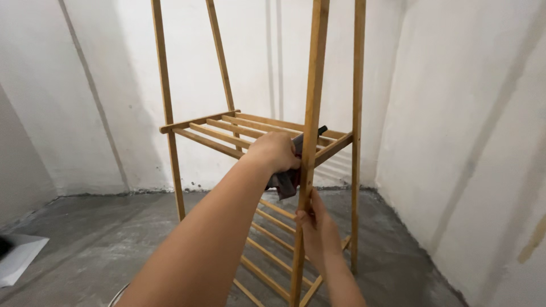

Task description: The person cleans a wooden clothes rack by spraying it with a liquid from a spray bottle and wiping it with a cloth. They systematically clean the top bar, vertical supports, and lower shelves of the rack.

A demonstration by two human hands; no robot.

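Observation:
A tall wooden rack (227, 128) with slatted shelves stands in a corner of the room. My left hand (276, 152) reaches over the upper shelf and is closed on a dark grey cloth (286, 183), pressing it against the rack's front upright post (314, 74). A dark end of the cloth (322, 130) shows just past the post. My right hand (316, 226) grips the same post lower down, between the upper shelf and the lower slatted shelf (273, 250).
White plastered walls (455, 113) close in behind and to the right of the rack. The floor (102, 233) is bare grey concrete. A white flat sheet (20, 257) lies at the far left. A round metal rim (120, 294) shows at the bottom edge.

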